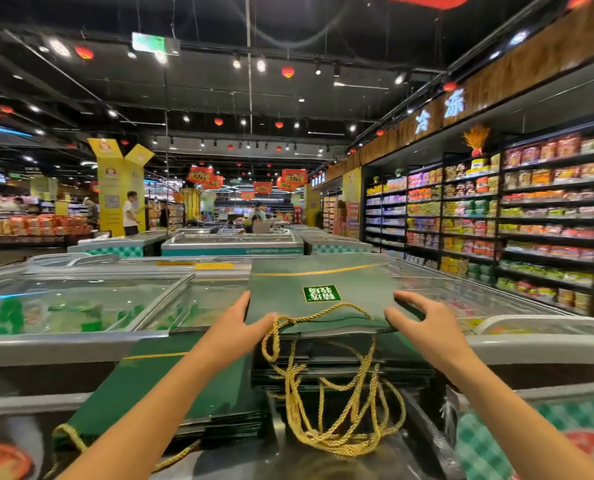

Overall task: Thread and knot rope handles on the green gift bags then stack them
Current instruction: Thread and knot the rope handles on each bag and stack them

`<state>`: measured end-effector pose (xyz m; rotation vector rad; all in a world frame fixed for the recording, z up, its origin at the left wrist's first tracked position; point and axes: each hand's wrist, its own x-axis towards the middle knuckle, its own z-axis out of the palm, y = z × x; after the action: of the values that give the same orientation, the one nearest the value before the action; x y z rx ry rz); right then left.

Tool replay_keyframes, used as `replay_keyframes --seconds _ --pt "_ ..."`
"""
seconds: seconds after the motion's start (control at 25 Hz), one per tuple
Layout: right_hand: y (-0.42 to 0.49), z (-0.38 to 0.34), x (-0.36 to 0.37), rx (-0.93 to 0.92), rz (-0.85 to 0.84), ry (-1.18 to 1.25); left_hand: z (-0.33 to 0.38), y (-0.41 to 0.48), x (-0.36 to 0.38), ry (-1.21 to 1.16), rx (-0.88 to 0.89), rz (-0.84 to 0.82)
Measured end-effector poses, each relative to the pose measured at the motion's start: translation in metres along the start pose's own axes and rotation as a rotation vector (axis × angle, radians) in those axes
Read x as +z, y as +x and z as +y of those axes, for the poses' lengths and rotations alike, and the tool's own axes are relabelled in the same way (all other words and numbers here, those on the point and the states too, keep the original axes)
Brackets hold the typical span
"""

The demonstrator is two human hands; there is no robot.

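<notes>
A flat green gift bag (323, 278) with a small label lies on top of a stack of like bags (340, 368) on a freezer lid. Its gold rope handle (326, 311) is threaded, and several rope loops (326, 420) hang down in front of the stack. My left hand (240, 320) holds the bag's near left corner, thumb on top beside the rope knot and fingers along the edge. My right hand (417, 317) rests on the near right corner with spread, bent fingers, fingertips touching the top face. A second pile of flat green bags (171, 386) lies to the lower left.
Glass-topped chest freezers (81, 306) spread left, right and ahead. Stocked shelves (496, 220) line the right wall. People stand far off in the aisles (131, 213). A checked green cover (531, 434) sits at lower right.
</notes>
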<state>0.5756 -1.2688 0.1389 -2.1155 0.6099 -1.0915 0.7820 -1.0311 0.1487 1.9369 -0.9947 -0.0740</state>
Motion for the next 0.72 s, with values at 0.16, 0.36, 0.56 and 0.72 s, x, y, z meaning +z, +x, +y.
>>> replay_keyframes --seconds 0.16,0.36,0.56,0.72 --pt "-0.003 0.027 -0.002 0.036 -0.068 -0.089 -0.012 0.009 0.02 0.155 -0.082 -0.075" --pt "-0.005 0.05 -0.001 0.07 -0.089 -0.133 -0.015 0.009 0.034 0.249 -0.092 -0.092" --pt "0.009 0.042 -0.009 0.017 -0.106 -0.224 -0.01 0.023 0.022 0.421 -0.023 -0.066" --pt "0.051 0.017 0.007 -0.109 -0.243 -0.355 0.004 0.069 0.023 0.475 0.103 -0.107"
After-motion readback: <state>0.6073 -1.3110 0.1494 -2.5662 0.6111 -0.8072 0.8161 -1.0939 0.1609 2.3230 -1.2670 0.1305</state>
